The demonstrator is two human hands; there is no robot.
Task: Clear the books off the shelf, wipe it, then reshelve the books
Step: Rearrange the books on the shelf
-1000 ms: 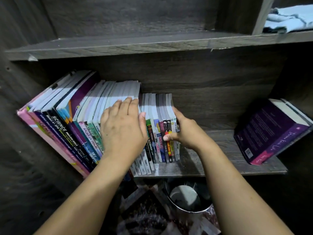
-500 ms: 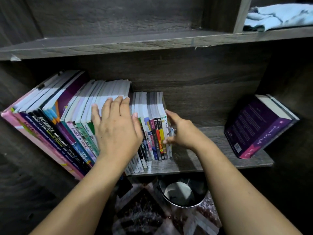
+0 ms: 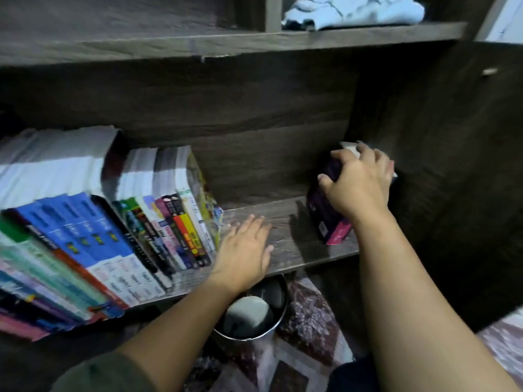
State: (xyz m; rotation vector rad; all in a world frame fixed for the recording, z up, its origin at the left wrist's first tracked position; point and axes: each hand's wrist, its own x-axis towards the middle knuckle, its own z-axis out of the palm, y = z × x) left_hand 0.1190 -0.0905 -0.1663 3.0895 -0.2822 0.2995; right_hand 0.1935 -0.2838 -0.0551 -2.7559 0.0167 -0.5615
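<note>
A row of leaning books (image 3: 99, 222) fills the left half of the dark wooden shelf (image 3: 297, 250). At the shelf's right end a purple book (image 3: 328, 219) leans against the side wall. My right hand (image 3: 359, 182) grips the top of that purple book, fingers curled over its upper edge. My left hand (image 3: 243, 250) lies flat on the bare shelf board just right of the row of books, fingers straight and holding nothing.
A light blue cloth (image 3: 353, 9) lies bunched on the shelf above, at the upper right. Below the shelf's front edge stands a round metal bin (image 3: 252, 315) on a patterned floor covering (image 3: 308, 321). The cabinet's dark side wall (image 3: 438, 179) closes the right.
Both hands left the row of books. My right hand went right and took hold of the purple book. My left hand came down flat on the bare board. The view swung right.
</note>
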